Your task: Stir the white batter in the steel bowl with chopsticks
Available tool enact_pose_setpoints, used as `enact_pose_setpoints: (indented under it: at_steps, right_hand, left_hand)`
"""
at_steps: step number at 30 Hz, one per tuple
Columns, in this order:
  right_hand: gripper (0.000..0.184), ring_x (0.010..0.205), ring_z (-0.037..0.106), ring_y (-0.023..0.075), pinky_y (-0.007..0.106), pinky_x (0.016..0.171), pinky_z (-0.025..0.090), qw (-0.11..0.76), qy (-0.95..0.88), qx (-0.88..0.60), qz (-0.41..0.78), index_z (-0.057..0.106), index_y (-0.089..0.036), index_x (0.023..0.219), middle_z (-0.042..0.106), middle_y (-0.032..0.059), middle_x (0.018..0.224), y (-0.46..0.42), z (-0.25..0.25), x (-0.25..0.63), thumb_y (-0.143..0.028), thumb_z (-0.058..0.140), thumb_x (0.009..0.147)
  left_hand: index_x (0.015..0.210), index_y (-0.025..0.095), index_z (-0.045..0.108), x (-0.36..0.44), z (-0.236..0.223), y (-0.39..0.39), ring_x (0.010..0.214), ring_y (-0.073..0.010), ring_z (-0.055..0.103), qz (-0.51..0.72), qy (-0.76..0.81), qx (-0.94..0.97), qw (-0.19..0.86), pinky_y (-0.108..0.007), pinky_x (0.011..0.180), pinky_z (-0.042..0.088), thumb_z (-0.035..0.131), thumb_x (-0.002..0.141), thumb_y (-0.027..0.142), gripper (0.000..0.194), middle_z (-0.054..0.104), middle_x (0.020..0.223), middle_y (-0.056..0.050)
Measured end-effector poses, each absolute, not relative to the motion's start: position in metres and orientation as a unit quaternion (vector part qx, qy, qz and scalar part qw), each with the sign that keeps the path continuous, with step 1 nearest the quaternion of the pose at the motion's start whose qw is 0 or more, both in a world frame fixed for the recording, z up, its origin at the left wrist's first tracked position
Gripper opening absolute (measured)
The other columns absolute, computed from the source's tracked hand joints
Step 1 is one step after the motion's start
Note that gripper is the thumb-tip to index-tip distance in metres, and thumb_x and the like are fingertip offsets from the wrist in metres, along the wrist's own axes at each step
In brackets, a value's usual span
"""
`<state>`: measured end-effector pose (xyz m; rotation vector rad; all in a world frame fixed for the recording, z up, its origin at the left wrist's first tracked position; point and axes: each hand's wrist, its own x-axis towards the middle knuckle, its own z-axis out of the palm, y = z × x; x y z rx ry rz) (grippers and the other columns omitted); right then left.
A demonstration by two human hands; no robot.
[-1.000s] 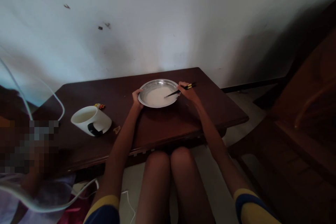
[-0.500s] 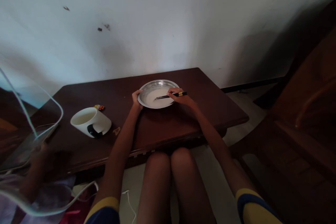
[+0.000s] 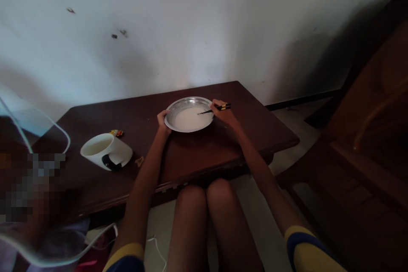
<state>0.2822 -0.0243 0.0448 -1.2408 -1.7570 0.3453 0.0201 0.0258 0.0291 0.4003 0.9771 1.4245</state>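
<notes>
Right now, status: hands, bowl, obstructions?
Left hand gripping bowl. Right hand holding chopsticks, tips in white contents. Mug left of bowl, out of the way.

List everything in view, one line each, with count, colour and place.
Bowl: one, silver, between the hands
Liquid: one pool, whitish, in the bowl
Chopsticks: apparently two, black and gold, tips at the liquid
Mug: one, white and black, table's left
Small item: one, yellow and red, behind mug
Scrap: one, brownish, right of mug
Table: one, dark brown, centre
Wall: one, pale, marked, behind table
Chair: one, dark brown, right
Cables: several, white, left and below
Floor: one, pale, below
Left hand: one, bare, bowl's left rim
Right hand: one, bare, holding chopsticks
Sleeves: two, blue and yellow, bottom
Knees: two, bare, bottom centre
</notes>
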Motion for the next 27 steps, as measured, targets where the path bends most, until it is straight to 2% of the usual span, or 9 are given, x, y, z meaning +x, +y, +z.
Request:
enact_pose_setpoints:
  at_steps: [3, 8, 11, 13, 15, 19, 21, 24, 27]
  right_hand:
    - [0.033, 0.083, 0.067, 0.0223, 0.036, 0.081, 0.053, 0.447, -0.748, -0.452, 0.191, 0.057, -0.025, 0.074, 0.072, 0.0034, 0.080, -0.0244, 0.0444, 0.2817, -0.043, 0.058, 0.102]
    - [0.023, 0.094, 0.069, 0.0242, 0.040, 0.095, 0.053, 0.462, -0.732, -0.484, 0.129, 0.062, -0.026, 0.076, 0.076, 0.0046, 0.089, -0.0237, 0.0432, 0.2807, -0.037, 0.067, 0.096]
    - [0.033, 0.082, 0.066, 0.0219, 0.038, 0.085, 0.053, 0.472, -0.703, -0.510, 0.149, 0.053, -0.025, 0.069, 0.069, 0.0034, 0.078, -0.0222, 0.0459, 0.2855, -0.036, 0.058, 0.099]
    - [0.035, 0.079, 0.065, 0.0212, 0.036, 0.079, 0.053, 0.448, -0.733, -0.470, 0.201, 0.055, -0.025, 0.069, 0.069, 0.0029, 0.076, -0.0237, 0.0464, 0.2849, -0.042, 0.058, 0.100]
    - [0.031, 0.084, 0.068, 0.0220, 0.036, 0.082, 0.054, 0.427, -0.763, -0.435, 0.217, 0.063, -0.025, 0.076, 0.074, 0.0033, 0.083, -0.0267, 0.0446, 0.2808, -0.046, 0.062, 0.099]
    - [0.022, 0.094, 0.070, 0.0249, 0.039, 0.093, 0.054, 0.437, -0.742, -0.492, 0.125, 0.067, -0.027, 0.085, 0.079, 0.0054, 0.094, -0.0283, 0.0396, 0.2770, -0.044, 0.063, 0.099]
    - [0.025, 0.089, 0.069, 0.0245, 0.039, 0.090, 0.054, 0.438, -0.727, -0.518, 0.104, 0.064, -0.026, 0.082, 0.078, 0.0057, 0.090, -0.0259, 0.0400, 0.2793, -0.043, 0.060, 0.100]
    - [0.032, 0.084, 0.068, 0.0232, 0.037, 0.083, 0.054, 0.423, -0.753, -0.481, 0.151, 0.060, -0.026, 0.077, 0.075, 0.0050, 0.085, -0.0236, 0.0424, 0.2808, -0.047, 0.057, 0.101]
    - [0.028, 0.090, 0.069, 0.0244, 0.038, 0.087, 0.055, 0.415, -0.767, -0.461, 0.164, 0.062, -0.027, 0.080, 0.076, 0.0054, 0.089, -0.0243, 0.0430, 0.2789, -0.047, 0.061, 0.099]
  left_hand:
    - [0.073, 0.020, 0.072, 0.0191, 0.0271, 0.0275, 0.096, -0.0383, 0.081, 0.621, 0.423, 0.189, 0.632, -0.041, 0.076, 0.069, 0.068, 0.070, 0.026, 0.008, 0.078, 0.071, -0.008]
    - [0.069, 0.021, 0.070, 0.0185, 0.0258, 0.0279, 0.098, -0.0391, 0.080, 0.624, 0.415, 0.207, 0.629, -0.041, 0.078, 0.069, 0.071, 0.070, 0.028, 0.007, 0.078, 0.070, -0.008]
    - [0.069, 0.020, 0.070, 0.0189, 0.0262, 0.0276, 0.098, -0.0399, 0.080, 0.622, 0.428, 0.197, 0.625, -0.043, 0.078, 0.069, 0.069, 0.072, 0.027, 0.008, 0.079, 0.073, -0.010]
    - [0.069, 0.020, 0.069, 0.0186, 0.0260, 0.0280, 0.096, -0.0387, 0.080, 0.621, 0.434, 0.191, 0.624, -0.042, 0.076, 0.069, 0.068, 0.073, 0.027, 0.007, 0.078, 0.072, -0.009]
    - [0.069, 0.021, 0.069, 0.0181, 0.0251, 0.0289, 0.093, -0.0373, 0.080, 0.622, 0.432, 0.192, 0.624, -0.040, 0.075, 0.068, 0.069, 0.073, 0.027, 0.007, 0.077, 0.070, -0.008]
    - [0.072, 0.020, 0.071, 0.0169, 0.0222, 0.0315, 0.093, -0.0374, 0.081, 0.625, 0.422, 0.196, 0.626, -0.041, 0.077, 0.068, 0.073, 0.072, 0.028, 0.008, 0.079, 0.072, -0.008]
    - [0.074, 0.020, 0.072, 0.0169, 0.0215, 0.0319, 0.094, -0.0385, 0.081, 0.628, 0.416, 0.197, 0.628, -0.042, 0.077, 0.068, 0.074, 0.072, 0.029, 0.009, 0.080, 0.074, -0.009]
    - [0.078, 0.020, 0.074, 0.0175, 0.0226, 0.0308, 0.097, -0.0404, 0.080, 0.624, 0.413, 0.201, 0.633, -0.044, 0.077, 0.069, 0.074, 0.071, 0.031, 0.013, 0.081, 0.077, -0.009]
    - [0.083, 0.019, 0.076, 0.0187, 0.0249, 0.0287, 0.099, -0.0416, 0.080, 0.618, 0.426, 0.201, 0.629, -0.046, 0.078, 0.069, 0.072, 0.072, 0.032, 0.018, 0.082, 0.081, -0.010]
